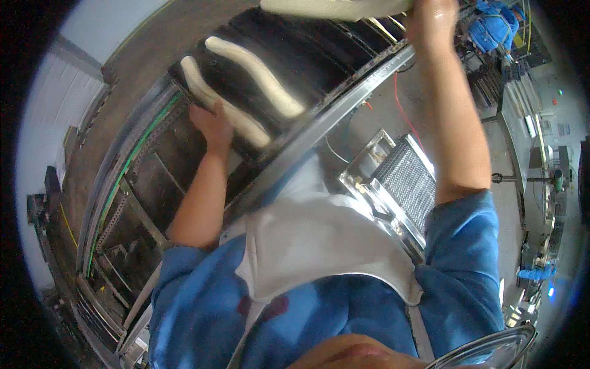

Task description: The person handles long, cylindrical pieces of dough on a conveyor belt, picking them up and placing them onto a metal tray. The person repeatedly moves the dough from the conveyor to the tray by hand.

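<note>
Two long strips of pale dough lie on a dark, ridged surface: the nearer dough strip [221,104] and the farther dough strip [258,69]. My left hand [212,124] is at the side of the nearer strip, its thumb against the dough; its other fingers are partly hidden. At the top edge, my right hand [433,20] is closed around the right end of a long pale piece [336,9], which looks like dough. This piece is blurred and cut off by the frame, held above the dark surface [295,46].
A metal rail [350,85] edges the dark surface on my side. Beyond its left end run a green-edged curved conveyor track [133,157] and a chain. A metal frame with a mesh belt [405,184] stands at my right. A person in blue [493,27] is farther off.
</note>
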